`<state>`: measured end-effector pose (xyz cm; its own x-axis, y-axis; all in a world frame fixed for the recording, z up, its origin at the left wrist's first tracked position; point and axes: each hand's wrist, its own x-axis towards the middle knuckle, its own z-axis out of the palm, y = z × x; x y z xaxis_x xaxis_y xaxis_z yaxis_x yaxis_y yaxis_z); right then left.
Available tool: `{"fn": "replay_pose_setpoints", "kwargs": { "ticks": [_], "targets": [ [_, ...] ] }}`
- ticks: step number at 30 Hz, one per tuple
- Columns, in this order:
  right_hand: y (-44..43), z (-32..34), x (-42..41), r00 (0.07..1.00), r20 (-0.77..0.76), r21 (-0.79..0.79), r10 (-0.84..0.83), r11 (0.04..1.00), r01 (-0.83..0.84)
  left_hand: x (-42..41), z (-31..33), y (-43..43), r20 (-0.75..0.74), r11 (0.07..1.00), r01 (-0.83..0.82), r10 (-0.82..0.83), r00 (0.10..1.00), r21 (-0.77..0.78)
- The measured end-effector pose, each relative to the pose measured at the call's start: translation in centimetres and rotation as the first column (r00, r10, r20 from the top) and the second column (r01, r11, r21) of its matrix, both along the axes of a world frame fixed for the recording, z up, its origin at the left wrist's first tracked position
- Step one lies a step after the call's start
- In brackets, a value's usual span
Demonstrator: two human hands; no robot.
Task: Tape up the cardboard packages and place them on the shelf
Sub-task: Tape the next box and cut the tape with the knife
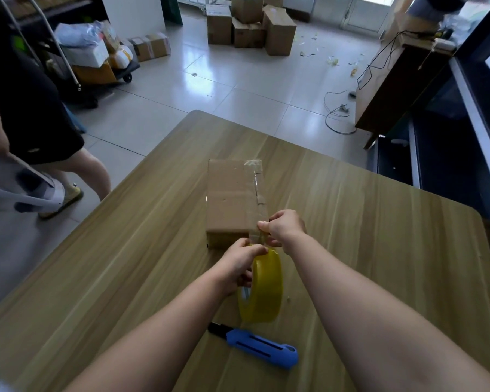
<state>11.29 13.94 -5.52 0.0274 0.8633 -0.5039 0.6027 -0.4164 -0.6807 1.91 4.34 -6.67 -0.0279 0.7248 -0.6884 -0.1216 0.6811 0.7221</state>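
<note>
Both hands grip: left hand (239,267) round the tape roll (263,292), right hand (285,226) pinching the strip (257,193) on the box (229,199) (best kept taut).

Glossy white tile floor (238,89), wooden table (379,222), dark cabinet (393,89), bright door (365,12).

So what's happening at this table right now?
A person is taping a small brown cardboard box on the wooden table. The left hand grips a yellow roll of tape; the right hand pinches the clear strip at the box's near end. A blue utility knife lies untouched nearby.
</note>
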Motion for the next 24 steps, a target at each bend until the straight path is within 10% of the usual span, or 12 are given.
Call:
{"fn": "replay_pose_setpoints", "kwargs": {
  "ticks": [10, 24],
  "targets": [
    [-2.4, -1.5, 3.4, 0.99, -0.137, -0.1, -0.02, 0.995, 0.006, -1.3, -0.1, 0.3, -0.037, 1.0, -0.011, 0.011, 0.999, -0.007],
    [-10.6, -3.8, 3.7, 0.637, 0.124, -0.472, 0.761, 0.61, -0.636, -2.9, 1.6, -1.6, -0.124, 0.997, 0.078, -0.075, 0.989, 0.016]
  ]
}}
